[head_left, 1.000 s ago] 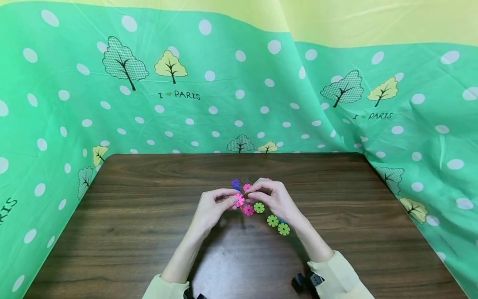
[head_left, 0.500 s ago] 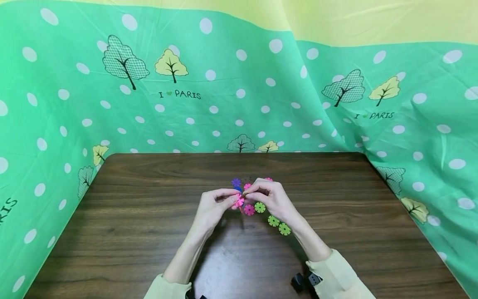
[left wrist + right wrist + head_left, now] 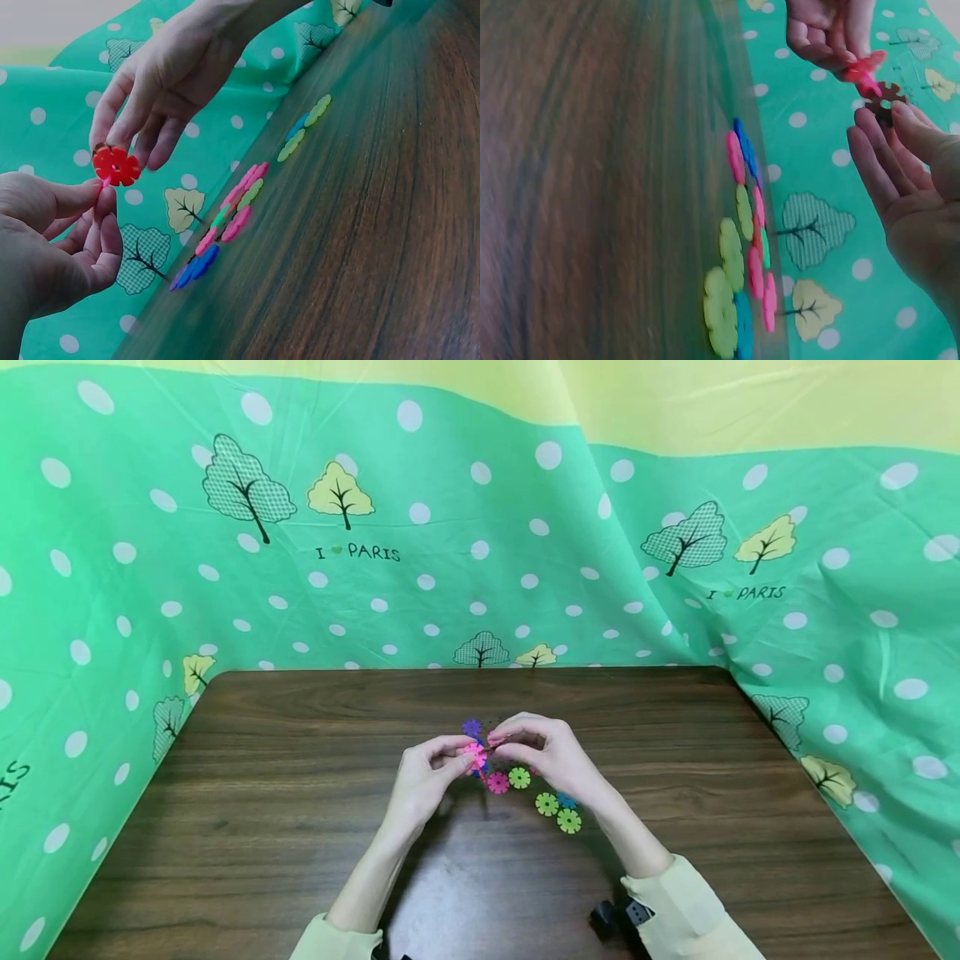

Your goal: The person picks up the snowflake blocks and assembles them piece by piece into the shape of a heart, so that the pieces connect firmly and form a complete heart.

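Over the table, my left hand pinches a pink notched flower disc between thumb and forefinger. A red notched disc is joined to it at an angle, standing above the left fingertips in the left wrist view. My right hand pinches a brown notched disc by its edge. In the right wrist view the brown disc's rim meets the pink disc, close to the red one. Both hands are raised above the loose discs, and the head view hides most of the brown disc behind the fingers.
Several loose discs lie on the wooden table: a purple disc, a dark pink disc, lime discs and a blue disc. A black wrist camera sits at the right sleeve. Green dotted cloth hangs behind.
The pink disc in my left hand has tilted and risen slightly. My right hand has shifted a little, its fingers staying close to the joined discs. The loose discs lie as before.
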A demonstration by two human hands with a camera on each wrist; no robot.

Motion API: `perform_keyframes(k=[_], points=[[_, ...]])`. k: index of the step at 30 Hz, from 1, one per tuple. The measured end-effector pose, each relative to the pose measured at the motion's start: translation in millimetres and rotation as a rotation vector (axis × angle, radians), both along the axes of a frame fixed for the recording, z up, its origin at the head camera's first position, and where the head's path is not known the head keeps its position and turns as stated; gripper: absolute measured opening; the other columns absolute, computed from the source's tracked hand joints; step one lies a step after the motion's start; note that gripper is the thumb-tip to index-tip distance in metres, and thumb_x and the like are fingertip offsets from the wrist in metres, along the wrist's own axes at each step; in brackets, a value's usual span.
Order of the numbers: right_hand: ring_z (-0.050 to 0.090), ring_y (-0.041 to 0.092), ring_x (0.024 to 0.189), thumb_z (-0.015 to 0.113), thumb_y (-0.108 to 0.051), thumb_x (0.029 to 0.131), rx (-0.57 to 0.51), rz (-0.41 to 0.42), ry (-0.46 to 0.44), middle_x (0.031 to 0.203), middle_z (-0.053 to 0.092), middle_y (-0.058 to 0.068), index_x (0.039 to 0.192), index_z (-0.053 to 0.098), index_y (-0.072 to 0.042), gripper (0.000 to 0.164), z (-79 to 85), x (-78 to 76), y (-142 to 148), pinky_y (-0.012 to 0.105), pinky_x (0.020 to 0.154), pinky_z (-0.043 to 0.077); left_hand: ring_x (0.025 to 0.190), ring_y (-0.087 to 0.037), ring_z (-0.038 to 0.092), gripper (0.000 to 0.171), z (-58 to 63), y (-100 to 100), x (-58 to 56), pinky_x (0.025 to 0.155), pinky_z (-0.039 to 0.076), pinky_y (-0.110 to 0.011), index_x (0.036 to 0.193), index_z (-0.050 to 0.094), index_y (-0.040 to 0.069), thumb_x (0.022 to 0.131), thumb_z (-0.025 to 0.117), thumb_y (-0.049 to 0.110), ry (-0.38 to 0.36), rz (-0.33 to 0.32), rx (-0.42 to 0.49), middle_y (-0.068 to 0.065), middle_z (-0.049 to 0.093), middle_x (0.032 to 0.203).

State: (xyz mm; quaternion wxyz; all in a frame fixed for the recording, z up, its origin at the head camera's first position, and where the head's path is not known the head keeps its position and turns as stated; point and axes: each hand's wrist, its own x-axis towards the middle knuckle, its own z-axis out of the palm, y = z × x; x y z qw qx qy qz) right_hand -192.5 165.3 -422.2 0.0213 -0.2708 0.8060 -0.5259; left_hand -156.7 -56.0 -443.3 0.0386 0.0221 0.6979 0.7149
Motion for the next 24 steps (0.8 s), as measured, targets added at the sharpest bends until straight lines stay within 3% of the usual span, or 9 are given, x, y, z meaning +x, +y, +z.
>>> perform_keyframes(k=[3,5,9,16,24], points=[[0.070,0.019,0.079,0.069,-0.015,0.099,0.013,-0.073,-0.018,0.106,0.076,0.010,0.112,0.076,-0.010,0.016,0.5,-3.2,11,0.023,0.067,0.057,0.084,-0.021,0.072,0.022,-0.6,-1,-0.3,0.080,0.061,-0.032,0.114,0.077,0.003,0.092,0.075,0.005,0.015,0.018,-0.024,-0.014,0.076,0.097],[0.072,0.024,0.087,0.069,-0.015,0.099,0.014,-0.119,-0.012,0.105,0.077,0.011,0.113,0.075,-0.010,0.016,-0.2,-5.9,20,0.024,0.076,0.059,0.084,-0.024,0.071,0.021,-0.8,-2,-0.8,0.078,0.060,-0.031,0.113,0.077,0.005,0.092,0.075,0.006,0.028,0.031,-0.039,-0.014,0.075,0.096],[0.073,0.030,0.088,0.070,-0.016,0.098,0.039,-0.194,-0.007,0.106,0.077,0.012,0.113,0.075,-0.011,0.017,-4.5,-12.0,36,0.023,0.077,0.059,0.086,-0.028,0.069,0.020,-0.9,-3,-1.7,0.075,0.058,-0.028,0.112,0.078,0.009,0.092,0.075,0.007,0.043,0.039,-0.056,-0.013,0.074,0.098],[0.069,0.017,0.087,0.074,-0.016,0.096,0.197,-0.262,0.023,0.108,0.078,0.008,0.114,0.075,-0.013,0.018,-14.6,-20.5,56,0.021,0.078,0.056,0.090,-0.031,0.065,0.022,-0.4,-3,-1.3,0.075,0.056,-0.028,0.112,0.078,0.013,0.092,0.075,0.006,0.032,0.036,-0.062,-0.011,0.072,0.099],[0.069,0.023,0.095,0.075,-0.010,0.094,0.346,-0.284,0.037,0.110,0.075,0.011,0.114,0.075,-0.007,0.020,-26.8,-28.1,64,0.027,0.084,0.056,0.091,-0.031,0.063,0.023,-0.8,-4,-1.0,0.075,0.055,-0.027,0.113,0.077,0.013,0.092,0.073,0.004,0.019,0.034,-0.047,-0.010,0.070,0.099]])
